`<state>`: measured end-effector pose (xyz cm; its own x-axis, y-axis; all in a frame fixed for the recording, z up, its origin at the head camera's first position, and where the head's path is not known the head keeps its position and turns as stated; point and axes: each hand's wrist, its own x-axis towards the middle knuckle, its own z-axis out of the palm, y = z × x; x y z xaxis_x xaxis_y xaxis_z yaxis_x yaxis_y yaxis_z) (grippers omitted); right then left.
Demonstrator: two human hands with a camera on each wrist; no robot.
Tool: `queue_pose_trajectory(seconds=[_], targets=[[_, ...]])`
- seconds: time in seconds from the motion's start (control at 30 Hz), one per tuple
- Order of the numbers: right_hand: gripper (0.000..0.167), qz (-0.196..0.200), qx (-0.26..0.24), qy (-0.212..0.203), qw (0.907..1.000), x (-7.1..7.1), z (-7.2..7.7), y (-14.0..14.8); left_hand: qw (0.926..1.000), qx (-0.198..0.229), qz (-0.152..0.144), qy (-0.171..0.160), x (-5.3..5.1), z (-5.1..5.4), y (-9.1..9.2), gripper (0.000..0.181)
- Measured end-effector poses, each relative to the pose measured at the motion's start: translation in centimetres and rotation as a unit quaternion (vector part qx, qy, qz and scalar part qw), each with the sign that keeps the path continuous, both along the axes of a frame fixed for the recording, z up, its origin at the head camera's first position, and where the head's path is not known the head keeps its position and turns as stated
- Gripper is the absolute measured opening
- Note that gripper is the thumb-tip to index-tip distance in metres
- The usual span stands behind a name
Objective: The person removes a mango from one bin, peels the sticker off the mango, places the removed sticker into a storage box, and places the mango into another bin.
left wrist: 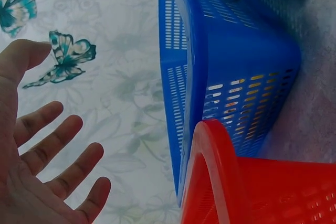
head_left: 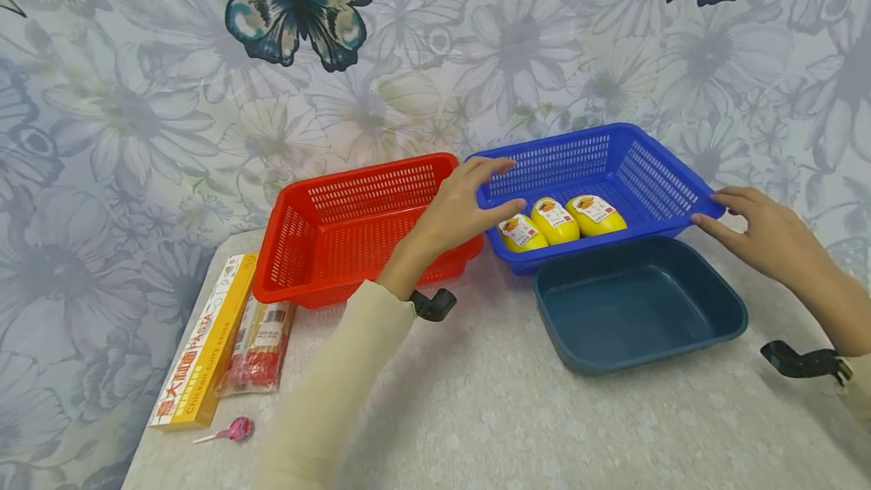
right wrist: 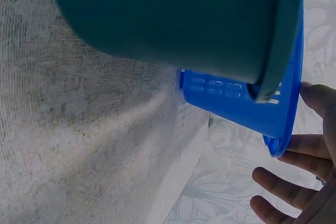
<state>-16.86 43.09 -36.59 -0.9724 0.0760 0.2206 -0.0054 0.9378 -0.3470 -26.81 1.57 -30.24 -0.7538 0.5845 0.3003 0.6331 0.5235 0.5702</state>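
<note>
A blue basket [head_left: 565,172] stands against the wall with several yellow egg-shaped packages [head_left: 556,219] at its front left. My left hand [head_left: 466,203] hovers at the basket's left end, fingers apart and holding nothing; the left wrist view shows this hand [left wrist: 47,156] clear of the blue basket [left wrist: 236,51]. At the right corner, my right hand [head_left: 769,237] pinches the rim between thumb and fingers. The right wrist view has the right hand [right wrist: 310,161] with its thumb on one side of the blue basket's rim [right wrist: 294,103] and fingers on the other.
A red basket [head_left: 347,248] stands left of the blue one, close beside it. In front of the blue basket is a dark teal tub [head_left: 633,316]. At the left lie a yellow pasta box [head_left: 204,346], a clear and red packet [head_left: 258,346] and a pink lollipop [head_left: 238,429].
</note>
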Motion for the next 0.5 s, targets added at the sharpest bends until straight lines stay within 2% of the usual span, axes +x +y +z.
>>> queue_pose_trajectory(seconds=[0.27,0.5], targets=[[0.069,-0.008,0.016,0.011,0.9998,0.2,-0.4,0.2,0.9993,-0.037,-0.005,0.001,-0.7,0.0,1.1,0.066],[0.068,-0.006,0.021,0.020,0.9996,-0.1,-0.7,0.0,0.9980,-0.063,-0.006,0.010,-1.2,0.6,1.5,0.067]])
